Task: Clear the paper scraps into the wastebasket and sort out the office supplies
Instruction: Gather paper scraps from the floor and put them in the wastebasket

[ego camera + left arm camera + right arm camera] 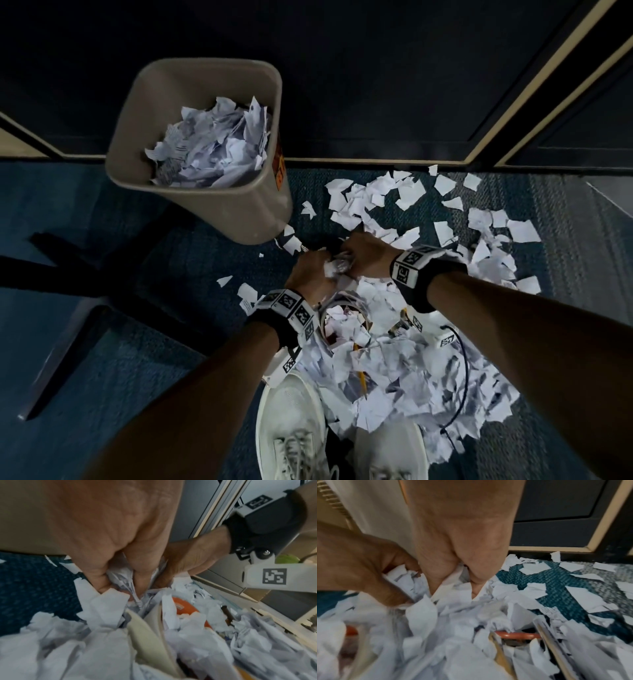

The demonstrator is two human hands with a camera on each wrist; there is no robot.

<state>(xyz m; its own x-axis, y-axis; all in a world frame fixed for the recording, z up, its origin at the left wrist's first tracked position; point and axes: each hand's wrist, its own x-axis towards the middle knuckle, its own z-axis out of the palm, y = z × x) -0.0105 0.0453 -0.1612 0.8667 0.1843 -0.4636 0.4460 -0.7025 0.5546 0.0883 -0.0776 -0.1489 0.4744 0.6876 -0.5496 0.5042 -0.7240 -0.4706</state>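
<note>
**Handful gathered, basket up and left**

The wastebasket (202,150) stands up-left of the scrap pile (404,370). Left hand (308,274), nearer it, and right hand (364,250) both clamp one paper wad (337,265) together

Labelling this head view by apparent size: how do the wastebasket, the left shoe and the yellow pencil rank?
1. wastebasket
2. left shoe, though it sits nearer the camera
3. yellow pencil, partly buried in scraps
</note>
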